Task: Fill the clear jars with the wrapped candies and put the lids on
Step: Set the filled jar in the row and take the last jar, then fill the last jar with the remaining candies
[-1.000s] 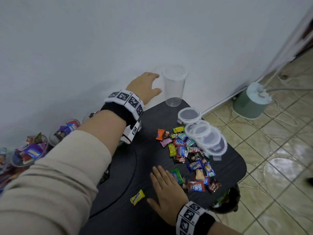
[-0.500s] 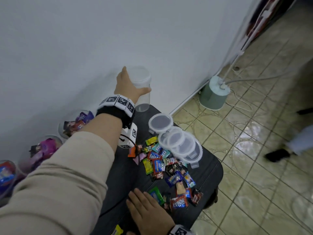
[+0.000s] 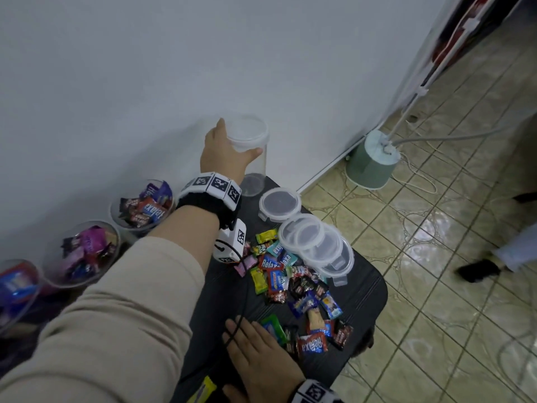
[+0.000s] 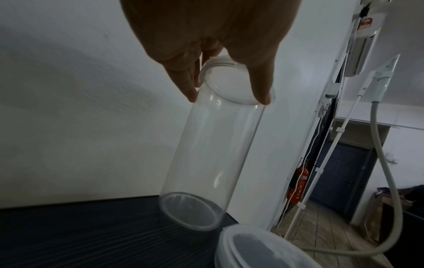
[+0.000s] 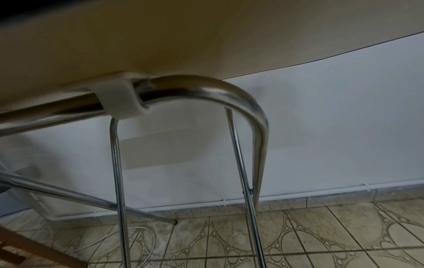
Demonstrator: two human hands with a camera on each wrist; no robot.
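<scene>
An empty clear jar [image 3: 252, 158] [image 4: 213, 154] stands at the far corner of the black table [image 3: 360, 292]. My left hand [image 3: 223, 152] [image 4: 227, 98] grips it just under the rim, thumb on one side and fingers on the other. Several wrapped candies [image 3: 290, 283] lie in a loose pile on the table's right half. Clear lids [image 3: 316, 242] overlap in a row behind them, and one lid [image 3: 279, 202] [image 4: 263, 248] lies apart near the jar. My right hand [image 3: 258, 350] rests flat on the table beside the candies. The right wrist view shows only the table's underside.
Three candy-filled jars [image 3: 142, 207] stand in a row along the wall to the left. A yellow candy [image 3: 203, 391] lies at the near table edge. On the tiled floor to the right are a green round base [image 3: 373, 161] with cables and a person's foot [image 3: 476, 269].
My left hand reached the empty jar and closed round its top. The right hand stayed flat on the table while the head view swung to the right.
</scene>
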